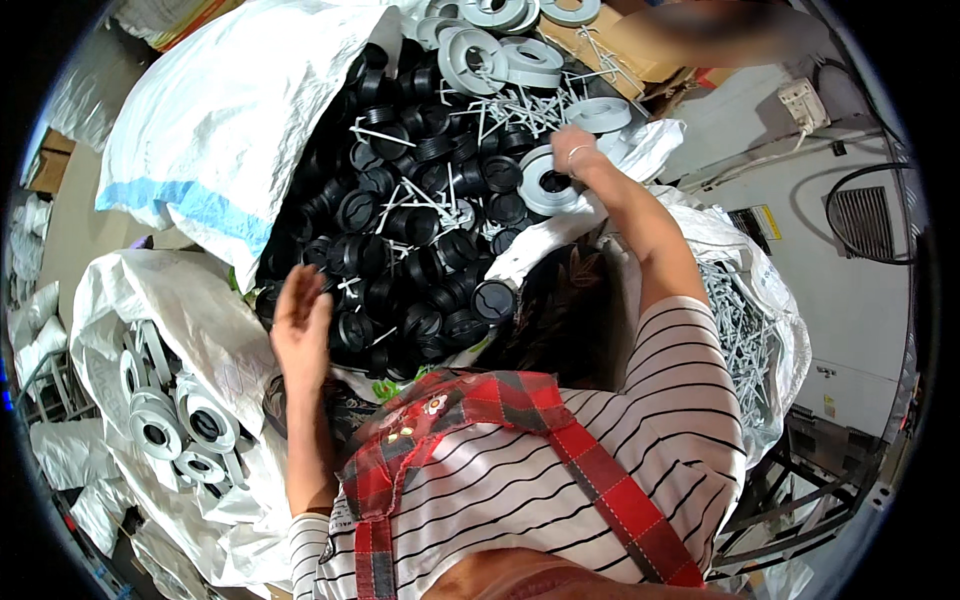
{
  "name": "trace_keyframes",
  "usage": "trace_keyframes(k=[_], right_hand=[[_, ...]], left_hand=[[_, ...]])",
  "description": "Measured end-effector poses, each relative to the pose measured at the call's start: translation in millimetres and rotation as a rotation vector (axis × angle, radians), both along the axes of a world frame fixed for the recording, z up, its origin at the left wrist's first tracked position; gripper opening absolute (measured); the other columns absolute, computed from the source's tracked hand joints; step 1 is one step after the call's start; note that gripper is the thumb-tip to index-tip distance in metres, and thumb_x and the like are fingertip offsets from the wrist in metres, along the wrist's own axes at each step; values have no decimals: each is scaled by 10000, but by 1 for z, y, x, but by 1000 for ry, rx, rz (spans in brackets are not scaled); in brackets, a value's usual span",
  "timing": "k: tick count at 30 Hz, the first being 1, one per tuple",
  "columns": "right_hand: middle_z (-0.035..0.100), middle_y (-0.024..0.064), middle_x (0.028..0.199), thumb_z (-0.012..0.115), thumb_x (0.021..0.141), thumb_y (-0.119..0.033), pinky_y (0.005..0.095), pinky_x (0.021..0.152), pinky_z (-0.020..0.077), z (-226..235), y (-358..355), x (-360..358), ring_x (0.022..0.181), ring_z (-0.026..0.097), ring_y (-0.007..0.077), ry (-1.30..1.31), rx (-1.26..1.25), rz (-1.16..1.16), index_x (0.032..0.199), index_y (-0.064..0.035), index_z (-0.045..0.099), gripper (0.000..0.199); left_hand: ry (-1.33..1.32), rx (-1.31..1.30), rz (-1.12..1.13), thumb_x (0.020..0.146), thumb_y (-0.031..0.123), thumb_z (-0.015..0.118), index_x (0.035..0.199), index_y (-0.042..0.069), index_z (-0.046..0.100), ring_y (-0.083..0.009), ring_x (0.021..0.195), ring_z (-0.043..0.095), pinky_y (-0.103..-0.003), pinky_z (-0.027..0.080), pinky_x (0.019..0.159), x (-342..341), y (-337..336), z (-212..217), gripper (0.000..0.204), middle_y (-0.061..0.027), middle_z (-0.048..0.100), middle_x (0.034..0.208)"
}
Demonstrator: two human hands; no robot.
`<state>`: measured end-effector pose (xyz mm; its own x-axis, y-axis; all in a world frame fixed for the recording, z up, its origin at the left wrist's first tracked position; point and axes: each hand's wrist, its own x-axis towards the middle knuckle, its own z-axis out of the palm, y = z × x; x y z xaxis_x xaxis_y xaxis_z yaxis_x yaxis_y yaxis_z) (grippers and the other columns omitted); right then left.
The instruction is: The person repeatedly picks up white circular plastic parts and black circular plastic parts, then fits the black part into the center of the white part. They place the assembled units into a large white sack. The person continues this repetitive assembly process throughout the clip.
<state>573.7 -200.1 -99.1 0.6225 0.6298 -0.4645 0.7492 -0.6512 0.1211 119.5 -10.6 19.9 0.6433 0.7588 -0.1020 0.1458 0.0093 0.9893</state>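
Observation:
A large heap of black plastic caps [385, 220] lies in front of me, with thin grey plastic sticks [410, 205] scattered among them. My left hand [302, 325] is over the heap's near left edge, its fingers stretched out and holding nothing. At the heap's far right, my right hand [577, 152] is closed at the edge of a grey plastic ring [540, 198] with a round hole. The fingers partly hide the ring's upper right side. More grey flanged rings [470, 60] and a pile of grey sticks [525, 108] lie just beyond.
A big white sack [225, 110] flanks the heap on the left. Nearer, another white sack [115, 295] holds grey spools [155, 425]. At right, a bag [790, 340] is full of grey sticks, beside a pale machine cabinet [850, 330] with a cable. Cardboard [590, 50] lies behind.

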Motion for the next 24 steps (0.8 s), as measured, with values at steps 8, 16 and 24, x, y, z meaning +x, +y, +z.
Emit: trace_keyframes(k=[8,16,24], right_hand=[[497,150,1146,603,711,-103,412,873,452,-22,-10,3,1147,448,318,-154,319,-199,1160,-53,441,479],[623,171,885,697,585,-297,399,751,479,-65,-21,26,885,588,335,368,160,67,862,-23,600,401],[510,115,788,568,703,-90,401,684,461,29,-12,-48,772,526,309,175,1024,596,814,-20,511,143]], left_hand=[[129,-184,-331,856,72,600,1247,-66,457,-172,1084,542,-272,423,927,82,-40,-32,439,-152,569,1174],[238,-133,-403,874,85,579,1254,-73,442,-166,1076,543,-262,427,912,123,-40,-45,434,-147,569,1181],[180,527,-549,675,148,773,1413,10,178,-294,1302,314,-351,318,1036,204,-50,-70,959,-211,251,1436]])
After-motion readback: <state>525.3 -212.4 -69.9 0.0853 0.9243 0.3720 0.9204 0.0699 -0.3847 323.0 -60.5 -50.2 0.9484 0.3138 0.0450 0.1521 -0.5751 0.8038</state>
